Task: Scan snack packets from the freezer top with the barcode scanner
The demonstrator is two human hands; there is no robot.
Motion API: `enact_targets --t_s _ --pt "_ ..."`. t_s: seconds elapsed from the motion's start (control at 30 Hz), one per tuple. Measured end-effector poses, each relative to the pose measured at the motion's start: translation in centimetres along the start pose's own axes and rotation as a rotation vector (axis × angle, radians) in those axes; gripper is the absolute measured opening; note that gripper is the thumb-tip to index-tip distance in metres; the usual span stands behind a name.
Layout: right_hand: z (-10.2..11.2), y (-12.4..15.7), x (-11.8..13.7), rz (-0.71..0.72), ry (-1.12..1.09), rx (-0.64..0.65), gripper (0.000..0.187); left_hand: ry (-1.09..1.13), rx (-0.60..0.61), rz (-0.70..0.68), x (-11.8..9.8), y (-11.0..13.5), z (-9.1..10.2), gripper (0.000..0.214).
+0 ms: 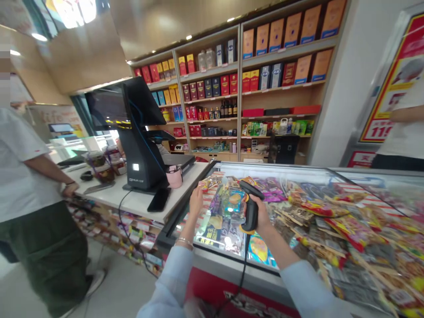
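My right hand (262, 213) is wrapped round the grip of a black barcode scanner (252, 212) with orange trim. The scanner stands upright over the glass-topped display case, its head tilted to the left, and its cable hangs down the front. To the left of it, my left hand (196, 201) is closed at the fingertips on a small red and yellow snack packet (206, 184), partly hidden by the fingers. Beneath and between the hands lie packaged snacks, among them a blue packet (234, 201).
A black checkout terminal (141, 145) stands on the white counter (115, 201) at left, with a phone (159, 200) and a pink cup (174, 176) beside it. Heaped snack packets (347, 225) cover the right side. One person (26, 145) stands at left, another (404, 128) at right.
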State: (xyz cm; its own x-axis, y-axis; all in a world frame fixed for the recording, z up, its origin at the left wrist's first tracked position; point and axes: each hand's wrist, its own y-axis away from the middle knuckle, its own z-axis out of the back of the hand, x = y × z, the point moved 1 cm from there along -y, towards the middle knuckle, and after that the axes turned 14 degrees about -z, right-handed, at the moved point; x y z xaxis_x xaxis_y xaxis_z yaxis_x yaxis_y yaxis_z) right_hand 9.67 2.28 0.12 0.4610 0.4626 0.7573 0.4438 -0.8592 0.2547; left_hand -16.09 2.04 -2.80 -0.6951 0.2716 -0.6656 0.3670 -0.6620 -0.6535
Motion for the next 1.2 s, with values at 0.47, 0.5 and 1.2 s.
enact_targets --t_s 0.47,0.5,1.2 --pt "-0.7 -5.7 -6.9 -0.132 -0.032 0.082 0.032 -0.473 0.207 -0.193 5.9 -1.6 -2.7 0.049" --pt "-0.7 -5.6 -6.8 -0.134 -0.04 0.081 0.033 -0.504 0.246 -0.199 5.9 -1.5 -2.9 0.047" --pt "-1.3 -5.4 -7.4 -0.203 -0.039 0.008 0.035 0.391 -0.074 0.05 6.7 -1.8 -3.1 0.039"
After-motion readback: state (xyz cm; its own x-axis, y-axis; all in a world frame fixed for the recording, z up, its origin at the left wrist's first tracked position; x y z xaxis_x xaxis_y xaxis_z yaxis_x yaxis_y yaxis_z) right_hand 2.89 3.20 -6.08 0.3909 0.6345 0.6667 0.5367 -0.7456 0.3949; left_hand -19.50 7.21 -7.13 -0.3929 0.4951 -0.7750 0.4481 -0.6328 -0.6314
